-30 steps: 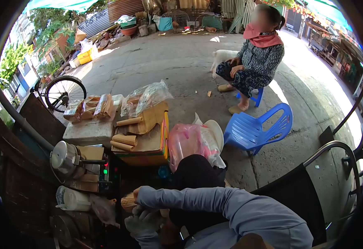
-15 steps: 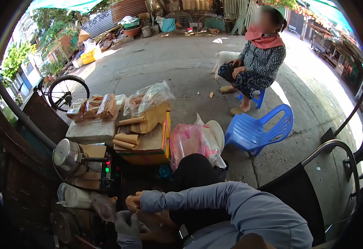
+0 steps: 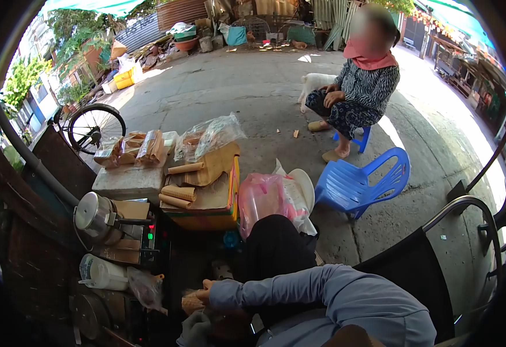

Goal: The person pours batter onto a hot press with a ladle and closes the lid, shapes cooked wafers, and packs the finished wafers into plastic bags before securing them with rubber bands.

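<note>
My bare right hand (image 3: 206, 292) reaches across from the right in a blue-grey sleeve. Its fingers close on a tan, grid-patterned wafer (image 3: 191, 302). Just below, my left hand (image 3: 195, 329) wears a grey glove; its fingers look curled beside the wafer's lower end, and what they grip is hidden. A clear plastic bag (image 3: 146, 287) lies left of both hands, next to a white plastic jug (image 3: 102, 272). Similar rolled wafers (image 3: 178, 195) rest on a cardboard-topped box (image 3: 204, 211) farther forward.
A metal pot (image 3: 94, 217) stands by a black appliance with lit lights. Bagged wafers (image 3: 131, 148) sit on a pale block. Pink plastic bags (image 3: 262, 199) are near my knee, with a blue chair (image 3: 351, 185) beyond. A person (image 3: 362, 81) sits facing this way; a white dog (image 3: 316, 87) stands behind.
Both hands have shifted down and slightly to the right, and the wafer has moved with them. The gloved hand is now lower and turned more under the wafer.
</note>
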